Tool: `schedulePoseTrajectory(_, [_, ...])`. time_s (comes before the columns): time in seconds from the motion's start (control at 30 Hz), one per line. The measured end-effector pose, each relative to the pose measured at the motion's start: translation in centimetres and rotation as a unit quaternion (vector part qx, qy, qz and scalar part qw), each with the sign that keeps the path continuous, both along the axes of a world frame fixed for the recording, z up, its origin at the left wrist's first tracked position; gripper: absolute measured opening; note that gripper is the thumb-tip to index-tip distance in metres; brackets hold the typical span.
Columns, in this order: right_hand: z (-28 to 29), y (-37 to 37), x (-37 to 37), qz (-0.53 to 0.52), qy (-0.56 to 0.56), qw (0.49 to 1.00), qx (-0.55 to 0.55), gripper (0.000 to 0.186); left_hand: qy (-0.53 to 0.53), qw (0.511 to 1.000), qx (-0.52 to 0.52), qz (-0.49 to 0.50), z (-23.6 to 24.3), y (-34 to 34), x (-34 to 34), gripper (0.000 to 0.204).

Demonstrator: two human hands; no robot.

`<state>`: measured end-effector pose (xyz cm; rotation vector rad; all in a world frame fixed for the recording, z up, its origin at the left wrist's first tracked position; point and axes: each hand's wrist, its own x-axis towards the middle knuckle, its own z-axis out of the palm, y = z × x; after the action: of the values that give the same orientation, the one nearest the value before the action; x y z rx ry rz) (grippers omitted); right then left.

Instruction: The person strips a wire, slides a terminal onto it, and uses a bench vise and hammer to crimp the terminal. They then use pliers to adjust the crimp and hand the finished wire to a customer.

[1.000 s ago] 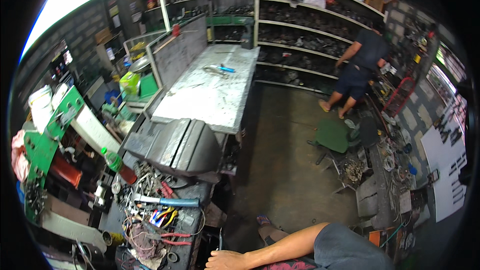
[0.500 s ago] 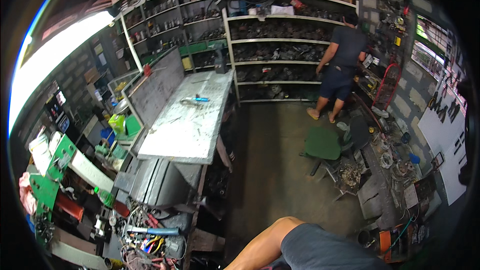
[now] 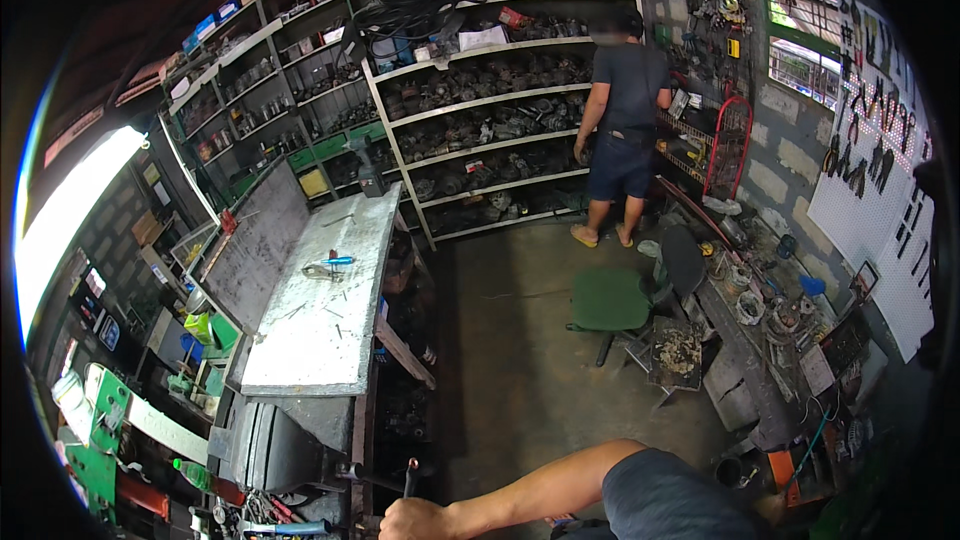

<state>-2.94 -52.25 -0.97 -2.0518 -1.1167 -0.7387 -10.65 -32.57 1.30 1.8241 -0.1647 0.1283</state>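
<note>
My right forearm reaches in from the lower right, and my right hand (image 3: 415, 520) is closed at the lower edge. A dark bar with a copper-coloured tip (image 3: 411, 478) stands up out of the fist. Just left of it is a large dark grey bench vise (image 3: 275, 448), with a dark rod running from its side toward the bar. Whether rod and bar are joined I cannot tell. Below the vise lie a blue-handled tool (image 3: 290, 528) and other hand tools. My left hand is out of view.
A metal-topped bench (image 3: 310, 340) extends beyond the vise, carrying a blue-handled tool (image 3: 338, 261) and a cordless drill (image 3: 367, 170). Another person (image 3: 628, 110) stands by parts-filled shelves (image 3: 490, 145). A green chair (image 3: 610, 298) stands near the cluttered right bench (image 3: 745, 365).
The view has swung, so the shelves and benches sit further left and the vise lower. My right hand has come into view, gripping the bar. The other person has turned somewhat.
</note>
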Motion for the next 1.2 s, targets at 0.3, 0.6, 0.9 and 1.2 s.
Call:
schedulePoseTrajectory(0.3, [1.2, -8.8, -0.9, -0.142, 0.088, 0.976, 0.137, 0.046, 0.128, 0.964, -0.152, 0.179, -2.7, -4.0, 2.9, 0.043])
schedulePoseTrajectory(0.6, [-25.4, -25.2, -8.4, -0.479, 0.54, 0.666, 0.185, 0.05, -0.071, 0.928, -0.259, 0.26, -4.8, 8.7, 2.8, 0.034])
schedulePoseTrajectory(0.9, [-40.2, -24.3, -32.7, -0.343, 0.857, 0.385, 0.011, 0.032, -0.115, 0.848, -0.458, 0.241, -2.0, 14.5, 0.1, 0.038])
schedulePoseTrajectory(1.2, [-35.3, -25.3, -17.5, -0.432, 0.701, 0.567, 0.012, 0.057, -0.077, 0.839, -0.471, 0.262, -4.3, 14.9, 1.7, 0.034])
